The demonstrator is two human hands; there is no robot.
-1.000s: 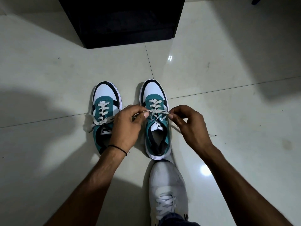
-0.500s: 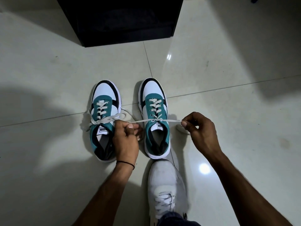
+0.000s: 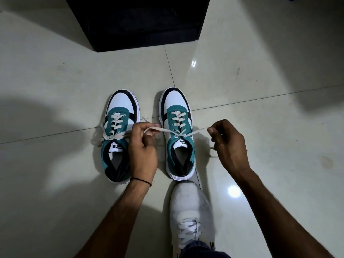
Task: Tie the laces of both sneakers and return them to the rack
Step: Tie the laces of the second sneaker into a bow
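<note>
Two teal, white and black sneakers stand side by side on the tiled floor, toes pointing away from me. The left sneaker (image 3: 117,138) has its laces knotted in a bow. Across the top eyelets of the right sneaker (image 3: 177,138) the white lace (image 3: 193,132) is crossed and pulled out to both sides. My left hand (image 3: 142,148) pinches the lace's left end between the two shoes and partly covers the left sneaker. My right hand (image 3: 228,144) pinches the right end, and the lace tip dangles below its fingers.
A black rack (image 3: 137,21) stands on the floor beyond the sneakers, its inside dark. My own foot in a grey-white shoe (image 3: 189,207) rests just behind the right sneaker's heel. Glossy pale tiles spread out on both sides.
From close together over the right sneaker, my hands pulled apart and drew its lace taut. Since half a second ago both hands have risen a little, the lace ends angling upward.
</note>
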